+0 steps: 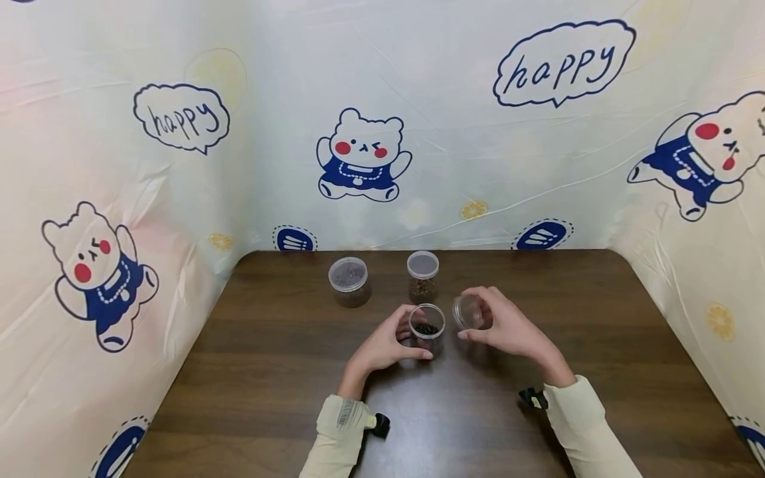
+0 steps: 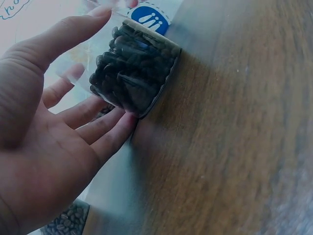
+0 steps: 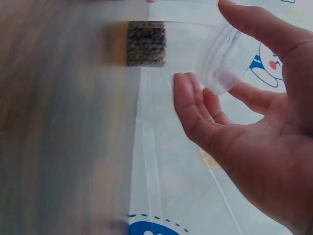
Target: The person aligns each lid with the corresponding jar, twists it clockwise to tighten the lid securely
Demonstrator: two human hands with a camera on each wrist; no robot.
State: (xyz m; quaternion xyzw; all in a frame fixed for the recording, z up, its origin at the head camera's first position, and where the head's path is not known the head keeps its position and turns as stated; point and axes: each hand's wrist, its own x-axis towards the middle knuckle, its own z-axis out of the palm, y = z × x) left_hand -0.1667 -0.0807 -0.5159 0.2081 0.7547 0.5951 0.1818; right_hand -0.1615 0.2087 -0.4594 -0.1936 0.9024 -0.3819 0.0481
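My left hand (image 1: 385, 345) curls round a clear uncapped jar (image 1: 427, 327), which stands upright on the table. Dark, glossy coffee beans (image 2: 134, 68) fill its lower part in the left wrist view. Just right of the jar's mouth, my right hand (image 1: 508, 323) pinches a clear screw lid (image 1: 466, 312) between thumb and fingers. That lid (image 3: 222, 58) is tilted on its side and apart from the jar. Behind the uncapped jar stands a slim lidded jar (image 1: 423, 279) with brown granules in it, blurred in the right wrist view.
A wider lidded jar (image 1: 349, 282) with dark contents stands at the back left of the brown wooden table (image 1: 269, 398). A printed cloth (image 1: 454, 159) hangs behind the table's far edge and along both sides.
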